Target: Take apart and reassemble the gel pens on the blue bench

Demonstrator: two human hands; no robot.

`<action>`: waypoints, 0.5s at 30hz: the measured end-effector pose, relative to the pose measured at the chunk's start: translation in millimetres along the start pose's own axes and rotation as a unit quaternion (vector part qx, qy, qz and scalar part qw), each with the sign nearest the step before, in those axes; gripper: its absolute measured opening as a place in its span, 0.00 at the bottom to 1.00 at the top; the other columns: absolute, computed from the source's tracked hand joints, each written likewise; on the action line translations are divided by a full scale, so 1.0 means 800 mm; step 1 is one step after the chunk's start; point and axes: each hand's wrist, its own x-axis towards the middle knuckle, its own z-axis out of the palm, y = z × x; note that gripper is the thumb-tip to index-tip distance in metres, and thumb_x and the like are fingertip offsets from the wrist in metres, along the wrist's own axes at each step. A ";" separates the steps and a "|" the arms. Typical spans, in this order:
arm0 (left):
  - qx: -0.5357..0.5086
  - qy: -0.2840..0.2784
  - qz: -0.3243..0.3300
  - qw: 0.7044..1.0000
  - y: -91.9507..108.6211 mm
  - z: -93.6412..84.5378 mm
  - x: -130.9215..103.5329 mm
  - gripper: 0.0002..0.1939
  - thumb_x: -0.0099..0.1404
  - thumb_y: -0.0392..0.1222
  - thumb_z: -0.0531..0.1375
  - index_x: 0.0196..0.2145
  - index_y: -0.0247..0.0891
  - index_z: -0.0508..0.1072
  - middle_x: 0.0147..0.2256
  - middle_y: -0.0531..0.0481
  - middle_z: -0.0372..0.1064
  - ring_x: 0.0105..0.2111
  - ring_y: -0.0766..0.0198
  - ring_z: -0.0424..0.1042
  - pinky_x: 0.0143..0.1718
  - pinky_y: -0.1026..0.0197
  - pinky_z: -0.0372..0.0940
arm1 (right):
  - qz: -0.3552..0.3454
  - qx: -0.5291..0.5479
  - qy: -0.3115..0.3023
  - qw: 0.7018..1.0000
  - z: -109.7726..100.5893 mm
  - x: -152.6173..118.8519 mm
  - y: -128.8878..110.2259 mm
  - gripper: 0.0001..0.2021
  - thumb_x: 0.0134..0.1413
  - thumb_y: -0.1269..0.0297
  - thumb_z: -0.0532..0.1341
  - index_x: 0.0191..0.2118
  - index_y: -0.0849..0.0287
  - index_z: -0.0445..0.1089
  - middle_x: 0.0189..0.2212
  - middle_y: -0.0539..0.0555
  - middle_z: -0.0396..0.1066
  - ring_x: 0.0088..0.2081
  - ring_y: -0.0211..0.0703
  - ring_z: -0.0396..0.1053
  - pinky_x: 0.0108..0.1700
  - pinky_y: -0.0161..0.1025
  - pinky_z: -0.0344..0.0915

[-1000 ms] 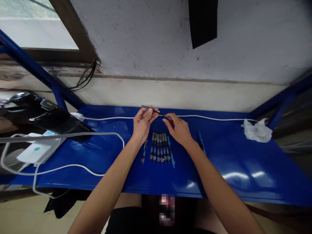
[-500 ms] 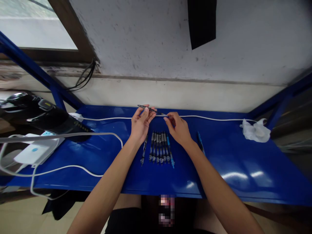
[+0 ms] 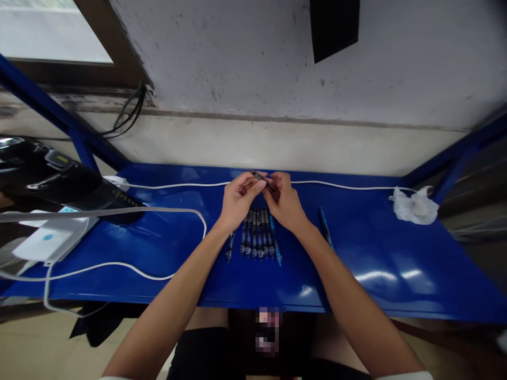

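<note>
Above the back part of the blue shelf, my left hand (image 3: 242, 198) pinches a black pen (image 3: 259, 177) between thumb and fingers. My right hand (image 3: 285, 200) closes around the pen's right end, and its fingers hide that end. Just below my hands lies a row of several black and clear pens (image 3: 257, 237), side by side. A light-blue pen (image 3: 276, 243) lies at the row's right edge. One more black pen (image 3: 230, 247) rests apart on the left, partly hidden by my left wrist. Beside my right forearm is another blue pen (image 3: 325, 224).
A large black appliance (image 3: 79, 184) and a white power strip (image 3: 49, 240) with white cables (image 3: 130, 266) occupy the left. A cable (image 3: 336, 184) runs along the back edge. Crumpled white plastic (image 3: 415, 206) sits at the right end of the blue shelf (image 3: 376, 237).
My hands have come closer together around the pen. Its thin right end, visible before between the hands, is now covered by my right fingers. The view has tilted down slightly.
</note>
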 end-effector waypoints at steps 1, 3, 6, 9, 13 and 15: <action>0.006 -0.009 0.000 1.000 0.001 0.002 -0.001 0.12 0.72 0.49 0.72 0.49 0.44 0.84 0.44 0.45 0.86 0.48 0.53 0.85 0.60 0.47 0.76 | 0.002 0.020 0.003 1.000 0.002 0.000 -0.002 0.22 0.76 0.55 0.60 0.66 0.52 0.54 0.49 0.61 0.79 0.47 0.53 0.82 0.48 0.49 0.77; 0.009 -0.025 -0.006 1.000 0.004 0.004 -0.003 0.13 0.71 0.49 0.73 0.50 0.45 0.85 0.45 0.45 0.86 0.47 0.52 0.85 0.59 0.47 0.77 | 0.011 0.040 0.001 0.999 0.005 -0.002 -0.007 0.27 0.74 0.56 0.62 0.69 0.52 0.50 0.52 0.63 0.78 0.47 0.52 0.82 0.48 0.49 0.78; 0.010 -0.041 -0.013 0.999 0.008 0.004 -0.004 0.14 0.70 0.49 0.73 0.51 0.45 0.86 0.45 0.45 0.86 0.47 0.51 0.85 0.58 0.47 0.77 | 0.022 0.051 -0.006 0.998 0.011 -0.005 -0.012 0.33 0.72 0.59 0.63 0.73 0.51 0.45 0.59 0.67 0.75 0.50 0.54 0.82 0.50 0.51 0.79; 0.036 -0.039 -0.003 0.999 0.011 0.005 -0.006 0.12 0.70 0.47 0.73 0.49 0.45 0.87 0.45 0.45 0.86 0.48 0.50 0.85 0.58 0.47 0.77 | 0.022 0.077 -0.013 0.997 0.019 -0.003 -0.013 0.39 0.72 0.59 0.62 0.77 0.50 0.39 0.63 0.68 0.72 0.57 0.56 0.80 0.57 0.56 0.79; 0.066 0.001 0.026 0.997 0.012 0.009 -0.012 0.09 0.71 0.44 0.72 0.48 0.45 0.88 0.44 0.46 0.86 0.45 0.52 0.86 0.54 0.51 0.78 | 0.008 0.048 0.019 0.999 0.007 -0.006 -0.031 0.42 0.72 0.56 0.64 0.80 0.51 0.39 0.65 0.70 0.66 0.64 0.60 0.74 0.64 0.62 0.76; 0.074 0.022 0.056 0.995 0.012 0.010 -0.013 0.09 0.74 0.44 0.71 0.50 0.45 0.87 0.45 0.47 0.85 0.41 0.56 0.85 0.50 0.53 0.79 | 0.004 0.007 0.082 0.997 -0.013 -0.028 -0.059 0.38 0.71 0.57 0.66 0.78 0.50 0.49 0.66 0.69 0.65 0.66 0.63 0.71 0.63 0.64 0.75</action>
